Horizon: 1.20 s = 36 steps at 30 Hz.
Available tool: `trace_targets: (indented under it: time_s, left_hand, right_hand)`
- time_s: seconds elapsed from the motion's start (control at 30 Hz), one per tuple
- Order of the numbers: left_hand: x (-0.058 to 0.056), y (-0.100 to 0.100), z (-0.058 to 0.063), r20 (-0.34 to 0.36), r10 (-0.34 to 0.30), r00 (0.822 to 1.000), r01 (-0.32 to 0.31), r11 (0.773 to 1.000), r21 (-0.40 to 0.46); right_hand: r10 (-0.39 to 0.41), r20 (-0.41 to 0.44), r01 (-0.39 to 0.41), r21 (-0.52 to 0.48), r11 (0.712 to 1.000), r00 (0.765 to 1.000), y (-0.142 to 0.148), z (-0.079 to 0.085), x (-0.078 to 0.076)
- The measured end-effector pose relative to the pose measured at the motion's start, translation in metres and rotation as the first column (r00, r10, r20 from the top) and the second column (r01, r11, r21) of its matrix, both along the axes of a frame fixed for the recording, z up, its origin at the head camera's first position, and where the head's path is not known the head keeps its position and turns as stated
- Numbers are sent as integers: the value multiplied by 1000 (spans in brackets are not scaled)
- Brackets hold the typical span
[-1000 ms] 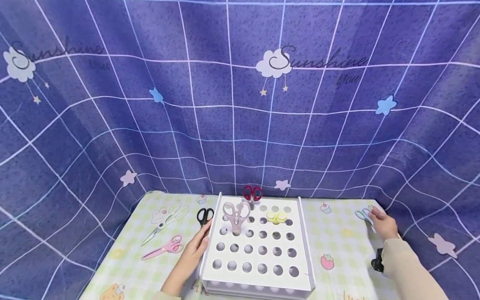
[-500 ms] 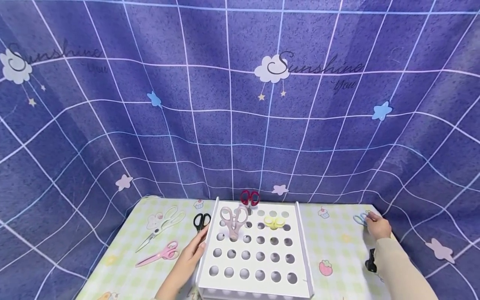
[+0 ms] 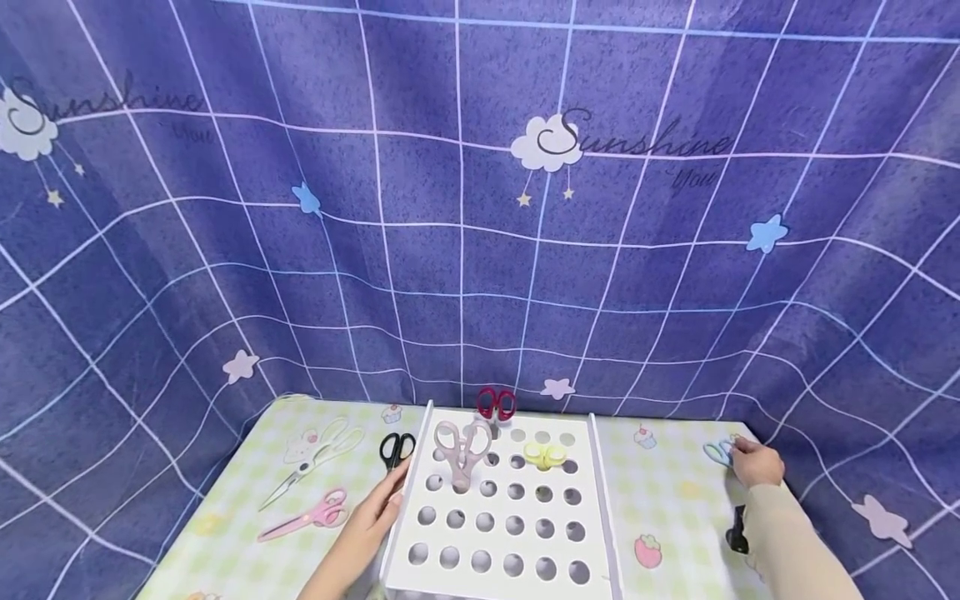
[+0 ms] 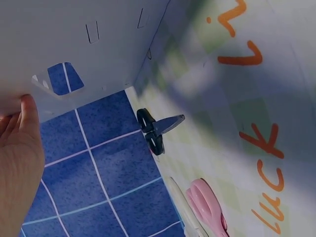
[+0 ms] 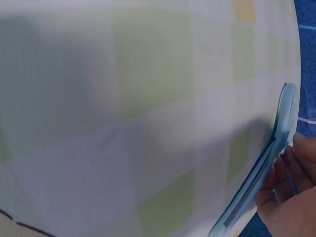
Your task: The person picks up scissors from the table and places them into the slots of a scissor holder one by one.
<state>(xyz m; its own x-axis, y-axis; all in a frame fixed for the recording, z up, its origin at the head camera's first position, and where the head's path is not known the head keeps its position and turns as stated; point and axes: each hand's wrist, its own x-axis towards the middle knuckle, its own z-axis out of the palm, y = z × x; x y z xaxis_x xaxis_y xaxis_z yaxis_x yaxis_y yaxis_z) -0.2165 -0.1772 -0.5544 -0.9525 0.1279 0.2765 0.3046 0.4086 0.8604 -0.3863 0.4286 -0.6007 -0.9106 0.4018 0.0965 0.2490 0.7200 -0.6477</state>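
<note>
My left hand (image 3: 366,523) rests against the left side panel of a white rack (image 3: 491,533) with rows of round holes. In the left wrist view its fingertips touch this panel near a cutout. At the far right of the table, my right hand (image 3: 757,467) pinches a handle of light-blue scissors (image 5: 259,170). Grey-pink scissors (image 3: 462,458), yellow scissors (image 3: 545,455) and red scissors (image 3: 497,406) stand in the rack's holes, handles up. Black scissors (image 3: 396,448) lie beside my left fingertips.
White-handled scissors (image 3: 311,461) and pink scissors (image 3: 311,517) lie left of the rack. A black object (image 3: 737,533), partly hidden by my right sleeve, lies on the right. A blue curtain (image 3: 420,250) rises behind the checked tablecloth (image 3: 660,492).
The head view has tilted up slightly, so the table sits lower in it. Both hands keep their places, the left at the rack and the right at the light-blue scissors.
</note>
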Motion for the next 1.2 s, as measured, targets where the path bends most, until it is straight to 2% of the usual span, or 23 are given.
trace_targets:
  time_s: [0.2,0.43,0.6,0.77,1.07,1.2]
  left_hand:
    - [2,0,0,2,20,1000,-20,1000,-7]
    - [1,0,0,-25,15,1000,-15,1000,0]
    - [1,0,-1,-50,6,999,-6,1000,-2]
    - [3,0,-3,-46,15,999,-15,1000,-9]
    - [2,0,-2,-47,-7,999,7,1000,-1]
    - [2,0,-2,-50,6,999,-6,1000,-10]
  right_hand:
    - [-20,1,20,68,997,1000,0,1,0]
    - [-111,21,110,25,994,994,-4,3,-1]
    - [-98,3,98,66,993,995,-2,-3,-3]
    - [-103,0,103,96,990,995,-2,-7,-7]
    - [-217,105,209,79,975,971,-6,-2,-13]
    - [-186,160,169,116,979,969,-6,6,-10]
